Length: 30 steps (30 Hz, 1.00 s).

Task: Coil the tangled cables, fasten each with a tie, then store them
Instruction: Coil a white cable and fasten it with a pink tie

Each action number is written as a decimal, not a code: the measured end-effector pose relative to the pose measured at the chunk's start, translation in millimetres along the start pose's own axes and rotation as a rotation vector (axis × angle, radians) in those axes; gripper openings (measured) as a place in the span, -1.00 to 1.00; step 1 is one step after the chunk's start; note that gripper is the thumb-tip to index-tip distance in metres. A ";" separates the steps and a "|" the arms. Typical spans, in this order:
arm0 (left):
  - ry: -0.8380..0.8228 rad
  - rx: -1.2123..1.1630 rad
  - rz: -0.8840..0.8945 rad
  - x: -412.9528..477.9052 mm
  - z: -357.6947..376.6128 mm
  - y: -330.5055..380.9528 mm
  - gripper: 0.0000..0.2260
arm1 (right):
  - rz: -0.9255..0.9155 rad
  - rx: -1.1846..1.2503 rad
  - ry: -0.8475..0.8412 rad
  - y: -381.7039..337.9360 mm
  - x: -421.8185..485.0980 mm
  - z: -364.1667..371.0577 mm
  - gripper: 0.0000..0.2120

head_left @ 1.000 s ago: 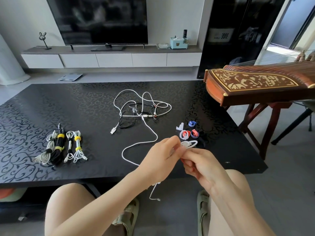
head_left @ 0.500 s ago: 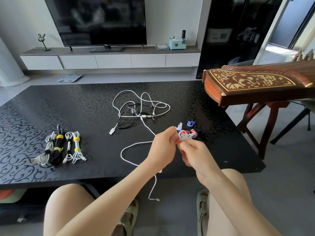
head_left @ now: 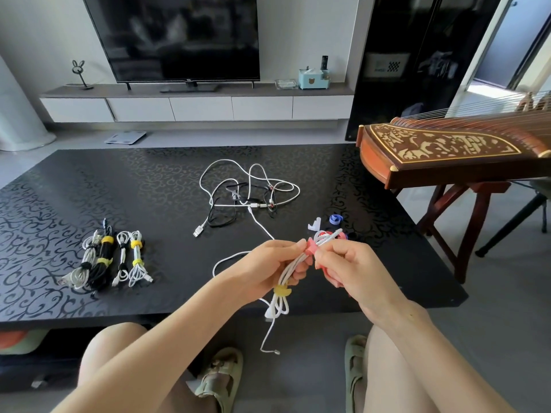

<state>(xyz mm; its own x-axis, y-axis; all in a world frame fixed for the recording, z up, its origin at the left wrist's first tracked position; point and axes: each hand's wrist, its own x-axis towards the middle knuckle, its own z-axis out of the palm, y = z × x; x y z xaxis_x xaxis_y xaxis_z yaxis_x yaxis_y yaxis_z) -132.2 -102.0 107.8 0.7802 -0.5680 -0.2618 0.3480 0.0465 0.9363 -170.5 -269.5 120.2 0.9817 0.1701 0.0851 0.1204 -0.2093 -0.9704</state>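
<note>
On the table point(head_left: 59, 189) at near left, tied bundles point(head_left: 104, 260) lie finished; left hand point(head_left: 268, 263) grips a coil point(head_left: 290, 268), right hand point(head_left: 348, 266) pinches a pink tie point(head_left: 311, 247) around it; far tangle point(head_left: 247, 192) awaits coiling.

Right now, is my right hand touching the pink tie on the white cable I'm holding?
Touching. In the head view the right hand pinches the pink tie, which sits against the coiled white cable that the left hand holds.
</note>
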 end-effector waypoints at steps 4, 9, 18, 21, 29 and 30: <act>0.137 0.074 0.041 -5.5 -0.8 -3.8 -0.72 | 0.003 -0.202 -0.032 3.9 -8.6 -4.5 -0.73; 0.275 0.382 0.104 -16.0 4.2 2.2 -0.71 | -0.160 -0.593 0.117 19.3 -19.3 -2.5 -0.85; 0.253 0.692 0.271 -36.8 16.9 17.6 -0.84 | 0.241 0.039 -0.113 14.1 -14.1 -7.5 -0.74; 0.248 0.740 0.327 -43.9 18.8 18.6 -0.85 | 0.176 0.150 -0.091 13.1 -12.9 -2.6 -0.75; 0.230 0.969 0.459 -62.3 23.0 20.8 -0.90 | 0.089 0.147 -0.120 0.0 0.0 -9.4 -0.19; 0.215 1.002 0.480 -65.0 23.5 21.3 -0.91 | 0.090 0.117 -0.156 -2.8 1.6 -12.1 -0.24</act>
<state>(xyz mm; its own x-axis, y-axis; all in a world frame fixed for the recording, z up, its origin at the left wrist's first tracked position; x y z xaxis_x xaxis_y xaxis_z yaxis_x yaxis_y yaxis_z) -187.7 -83.5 150.3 0.8276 -0.5115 0.2310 -0.5097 -0.5127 0.6909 -167.4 -280.3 125.8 0.9521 0.3043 -0.0305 0.0062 -0.1192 -0.9929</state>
